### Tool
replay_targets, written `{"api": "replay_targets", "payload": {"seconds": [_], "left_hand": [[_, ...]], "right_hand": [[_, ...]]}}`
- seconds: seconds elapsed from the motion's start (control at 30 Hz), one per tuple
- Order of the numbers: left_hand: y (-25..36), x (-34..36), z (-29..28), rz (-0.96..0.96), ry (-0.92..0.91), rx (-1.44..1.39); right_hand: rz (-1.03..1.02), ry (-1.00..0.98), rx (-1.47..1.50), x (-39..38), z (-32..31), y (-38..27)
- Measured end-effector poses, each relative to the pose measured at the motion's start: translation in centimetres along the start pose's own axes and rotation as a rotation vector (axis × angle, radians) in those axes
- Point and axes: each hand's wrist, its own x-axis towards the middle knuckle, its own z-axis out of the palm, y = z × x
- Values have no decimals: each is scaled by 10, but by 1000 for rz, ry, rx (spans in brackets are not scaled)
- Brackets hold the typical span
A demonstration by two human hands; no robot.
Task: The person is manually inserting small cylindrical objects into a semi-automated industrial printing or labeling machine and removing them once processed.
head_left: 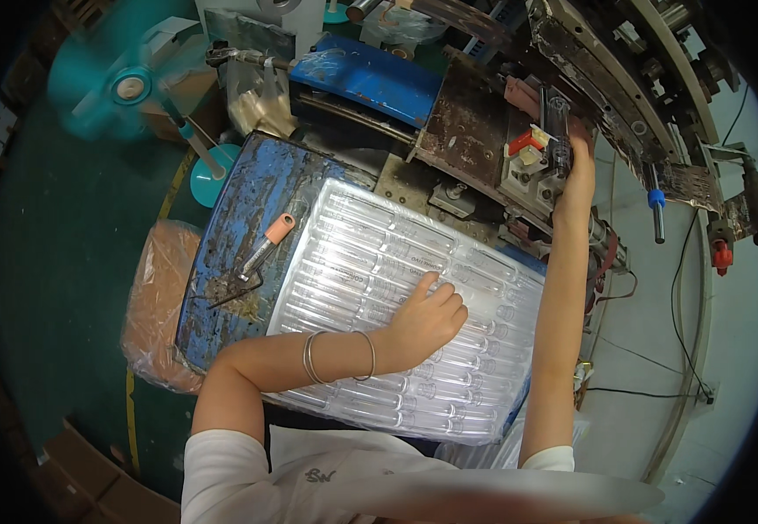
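Observation:
My left hand (431,321) is over a wide tray of clear plastic tubes (353,253) lying in rows. Its fingers are curled in; whatever they might hold is hidden beneath them. At the upper right, my right hand (579,170) is at the machine's fixture (527,175), its fingers wrapped behind a clear tube (557,127) that stands there. Those fingertips are mostly hidden by the tube. Beside the tube sits a small red and yellowish clamp piece (529,144).
A screwdriver with an orange handle (280,229) and hex keys (241,288) lie on the worn blue table (221,253). A turquoise fan (130,86) spins at the left, near an orange plastic-wrapped bundle (165,301). Heavy machine parts (610,79) overhang my right hand.

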Motion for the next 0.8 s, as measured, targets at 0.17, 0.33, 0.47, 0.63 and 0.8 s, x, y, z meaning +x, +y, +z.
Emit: {"api": "replay_targets", "payload": {"seconds": [0.17,0.33,0.47,0.63,0.8], "left_hand": [[0,2,-2,7,-6,-2],[-3,0,1,0,1,-16],[-3,1,-2,14,-3,-20],[-3,1,-2,15,1,-17],[-3,3,-1,4,-7,-27]], "right_hand": [[59,56,35,1,-1,0],[54,44,22,1,0,3],[36,37,35,2,-2,4],[64,47,60,4,-4,7],[95,52,66,2,-1,1]]}}
